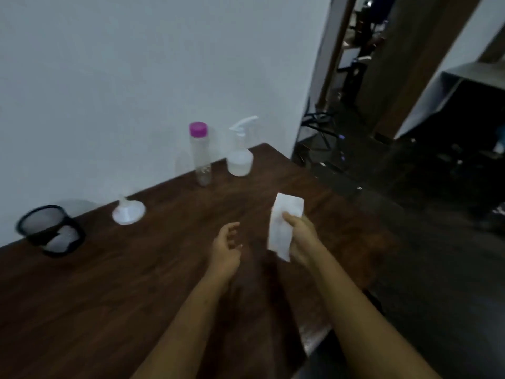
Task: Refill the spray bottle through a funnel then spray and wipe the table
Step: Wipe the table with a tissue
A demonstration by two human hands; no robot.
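- The right hand (300, 236) holds a white paper wipe (284, 222) up over the bench (109, 283). Its fingers are curled around the wipe and the thumb presses on top.
- The left hand (225, 246) is just beside it and holds nothing. Its fingers are loose and a bit spread.
- The spray bottle (240, 157) stands at the back of the bench, near the wall. Its top is on and there is water in the bottom part.
- The funnel (128, 212) sits upside down on the bench, well apart from the spray bottle.
- I think the filling part is done and this is the wiping part. I cannot tell if the bench is wet from spraying.
- Next, the wipe has to go down flat on the bench and rub back and forth. If the bench is dry, the free left hand would need to fetch the spray bottle first.
- Counting:
  - one spray bottle
  - one tall clear bottle (201, 160) with a pink cap (198, 129), right beside the spray bottle
  - one funnel
  - one wipe in the hand
  - one black net basket (30, 213) at the left with something white inside
  - two hands
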